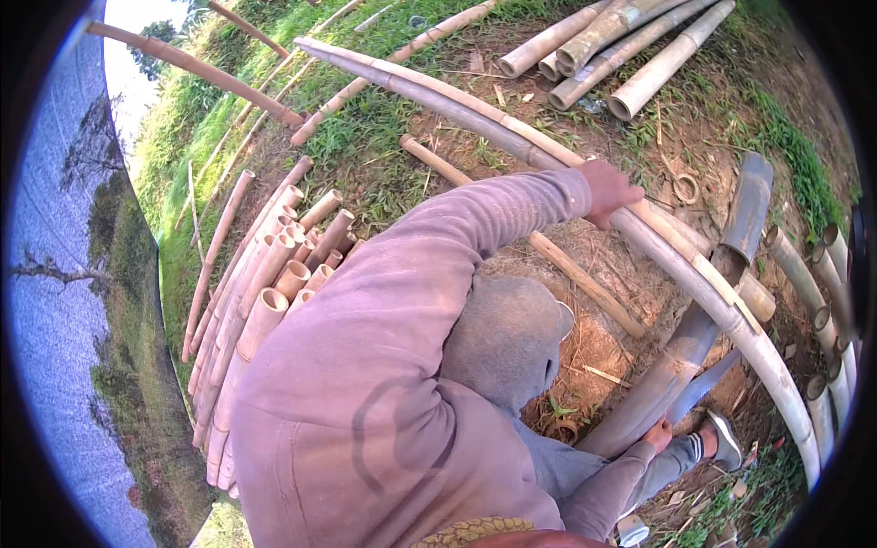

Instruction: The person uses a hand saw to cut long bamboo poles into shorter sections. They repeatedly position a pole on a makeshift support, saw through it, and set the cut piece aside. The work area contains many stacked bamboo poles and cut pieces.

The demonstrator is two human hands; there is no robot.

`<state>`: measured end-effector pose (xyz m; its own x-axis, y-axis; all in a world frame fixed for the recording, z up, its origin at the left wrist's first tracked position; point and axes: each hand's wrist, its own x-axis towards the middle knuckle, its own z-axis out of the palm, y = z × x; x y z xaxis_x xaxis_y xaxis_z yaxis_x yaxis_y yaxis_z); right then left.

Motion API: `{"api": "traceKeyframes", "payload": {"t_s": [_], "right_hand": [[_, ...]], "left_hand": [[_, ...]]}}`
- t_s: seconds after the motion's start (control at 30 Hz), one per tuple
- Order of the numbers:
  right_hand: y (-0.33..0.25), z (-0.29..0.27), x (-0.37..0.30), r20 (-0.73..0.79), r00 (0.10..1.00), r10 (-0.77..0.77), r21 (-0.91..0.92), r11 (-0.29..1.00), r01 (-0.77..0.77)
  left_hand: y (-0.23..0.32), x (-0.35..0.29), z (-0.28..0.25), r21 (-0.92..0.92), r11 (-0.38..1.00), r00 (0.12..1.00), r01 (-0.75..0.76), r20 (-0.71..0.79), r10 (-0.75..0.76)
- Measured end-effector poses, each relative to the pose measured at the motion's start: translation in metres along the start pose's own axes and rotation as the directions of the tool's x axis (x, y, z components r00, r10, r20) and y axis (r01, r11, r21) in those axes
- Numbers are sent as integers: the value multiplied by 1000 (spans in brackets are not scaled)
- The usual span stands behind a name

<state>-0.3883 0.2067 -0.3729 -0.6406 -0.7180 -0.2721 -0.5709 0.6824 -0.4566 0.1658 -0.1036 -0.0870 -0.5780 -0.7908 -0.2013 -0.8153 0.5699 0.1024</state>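
My left hand (610, 192) reaches across a long, pale bamboo pole (671, 251) and is closed on it. This pole runs slantwise from the far left to the near right and lies across a thick, dark bamboo log (671, 365). Low on the right, beside the log, my right hand (656, 435) is closed around the handle end of a handsaw (703, 385); the fingers cover most of the handle. The saw's bluish blade points up and to the right, toward the underside of the pole. Part of the blade is hidden by the pole and log.
Bundled bamboo poles (265, 315) stand at the left, beside a blue-grey mesh sheet (64, 274). More cut poles (639, 50) lie at the back right, and others (822, 320) line the right edge. A thin pole (585, 279) lies on the soil near my knee.
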Motion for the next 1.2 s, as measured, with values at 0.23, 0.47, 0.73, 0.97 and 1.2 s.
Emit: {"api": "traceKeyframes", "payload": {"t_s": [0.23, 0.47, 0.73, 0.97, 1.2], "right_hand": [[-11, -19, 8, 68, 995, -76, -383, 919, 96], [-37, -19, -12, 276, 961, 8, -292, 953, 76], [-36, -13, -32, 276, 959, 68, 102, 990, -99], [-19, -3, -22, 329, 944, -20, -53, 998, 39], [-39, 6, -15, 333, 937, 107, 197, 964, -180]], "left_hand": [[7, 23, 1, -30, 999, 999, -11, 48, 12], [-7, -6, 14, 24, 995, 994, 101, -33, -101], [4, 3, 10, 71, 991, 993, 115, -15, -114], [1, 8, 14, 64, 993, 994, 98, -47, -95], [0, 8, 16, 56, 994, 994, 96, -55, -93]]}}
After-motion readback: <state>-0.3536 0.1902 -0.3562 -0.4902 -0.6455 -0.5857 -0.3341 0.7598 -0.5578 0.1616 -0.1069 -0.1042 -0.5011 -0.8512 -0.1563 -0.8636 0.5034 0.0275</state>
